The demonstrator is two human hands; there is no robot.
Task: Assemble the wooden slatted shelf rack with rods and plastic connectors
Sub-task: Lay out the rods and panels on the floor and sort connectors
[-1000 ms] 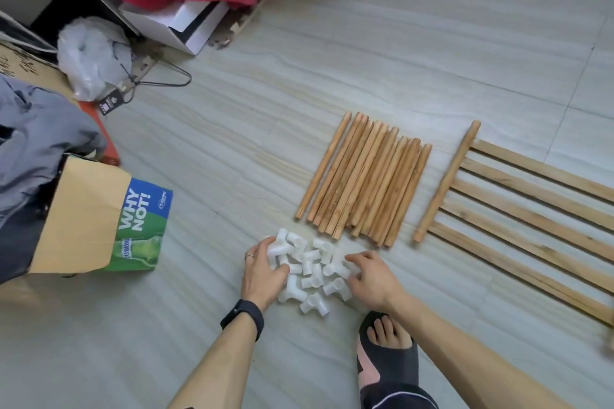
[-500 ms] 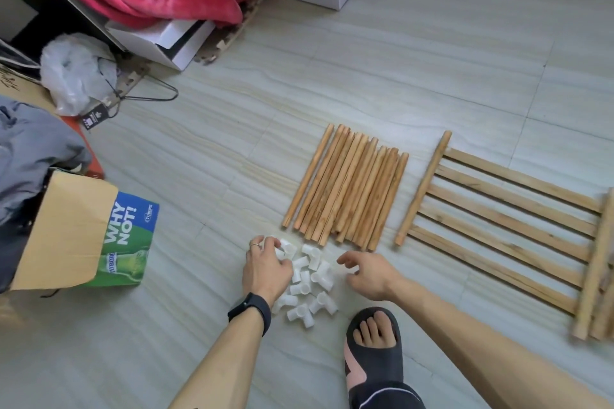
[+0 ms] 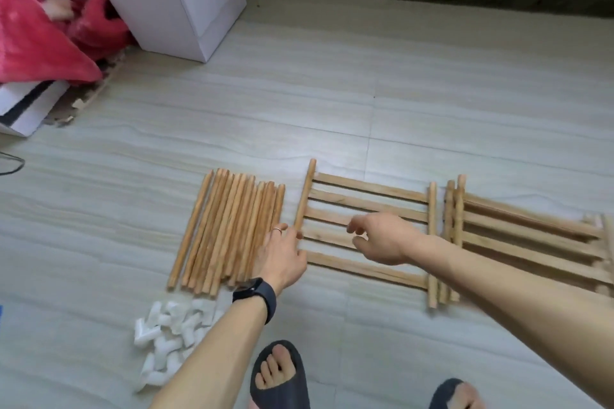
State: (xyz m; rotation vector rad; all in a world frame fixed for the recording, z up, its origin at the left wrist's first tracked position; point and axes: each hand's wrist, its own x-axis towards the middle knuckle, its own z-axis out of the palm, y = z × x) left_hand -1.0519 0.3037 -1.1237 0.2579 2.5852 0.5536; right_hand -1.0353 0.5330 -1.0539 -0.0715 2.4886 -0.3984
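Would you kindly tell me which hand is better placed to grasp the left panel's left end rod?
Left. The left hand sits by that rod, fingertips near its lower end; the right hand hovers over the slats mid-panel, farther off.

Open floor (image 3: 365, 93) beyond rods (image 3: 229, 229), white cabinet (image 3: 172, 0) — upper left

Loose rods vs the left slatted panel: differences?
The loose rods are round, separate and packed side by side; the slatted panel has flat slats spaced apart, joined to a rod at each end. The rods lie left of the panel. Both are light wood on the floor.
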